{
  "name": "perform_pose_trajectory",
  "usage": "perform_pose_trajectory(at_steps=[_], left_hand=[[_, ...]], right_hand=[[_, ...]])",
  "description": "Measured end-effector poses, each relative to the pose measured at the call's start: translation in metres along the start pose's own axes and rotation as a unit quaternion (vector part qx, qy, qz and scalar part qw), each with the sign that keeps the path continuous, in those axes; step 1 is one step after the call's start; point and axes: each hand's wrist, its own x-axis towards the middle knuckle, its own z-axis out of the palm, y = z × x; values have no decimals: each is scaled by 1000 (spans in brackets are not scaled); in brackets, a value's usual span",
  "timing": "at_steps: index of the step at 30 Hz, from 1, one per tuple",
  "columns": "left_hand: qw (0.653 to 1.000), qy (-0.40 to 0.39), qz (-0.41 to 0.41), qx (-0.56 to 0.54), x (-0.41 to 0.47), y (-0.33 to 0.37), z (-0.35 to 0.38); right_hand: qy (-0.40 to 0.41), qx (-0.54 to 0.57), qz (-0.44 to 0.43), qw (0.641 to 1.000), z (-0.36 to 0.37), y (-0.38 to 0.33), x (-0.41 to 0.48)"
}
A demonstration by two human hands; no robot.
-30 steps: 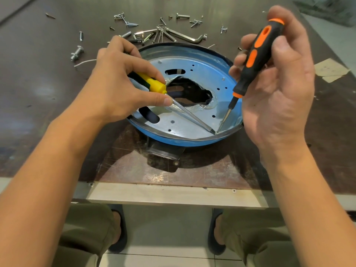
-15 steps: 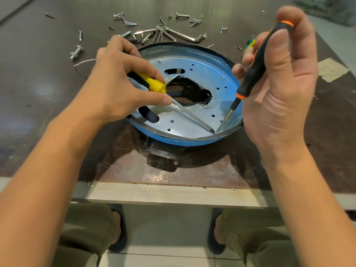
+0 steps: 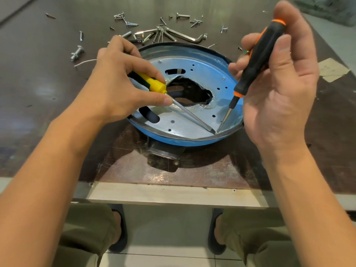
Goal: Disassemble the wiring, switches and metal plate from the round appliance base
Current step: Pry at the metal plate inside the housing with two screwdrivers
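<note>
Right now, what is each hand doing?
Left hand: grips the yellow screwdriver.
Right hand: grips the black-and-orange screwdriver.

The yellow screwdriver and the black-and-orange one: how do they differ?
The yellow screwdriver, gripped by the left hand, lies at a shallow slant across the metal plate. The black-and-orange screwdriver, held in the right hand, stands much steeper. The yellow screwdriver also shows a longer bare shaft than the black-and-orange screwdriver. Both tips meet at the plate's near edge, beside the rim of the blue base.
</note>
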Motion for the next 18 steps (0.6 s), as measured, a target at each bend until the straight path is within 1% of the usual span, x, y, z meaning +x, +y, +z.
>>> perform_pose_trajectory(at_steps=[3,6,9,14,18], left_hand=[[1000,1,-2,1,0,0,0],[1000,0,-1,4,0,0,0],[1000,2,-2,3,0,0,0],[1000,2,-3,2,0,-1,0],[1000,2,-3,1,0,0,0]], right_hand=[[1,13,9,1000,0,-1,0],[8,-17,-2,1000,3,0,0],[3,-22,-13,1000,1,1,1],[9,17,8,1000,2,-1,0],[7,-10,3,1000,3,0,1]])
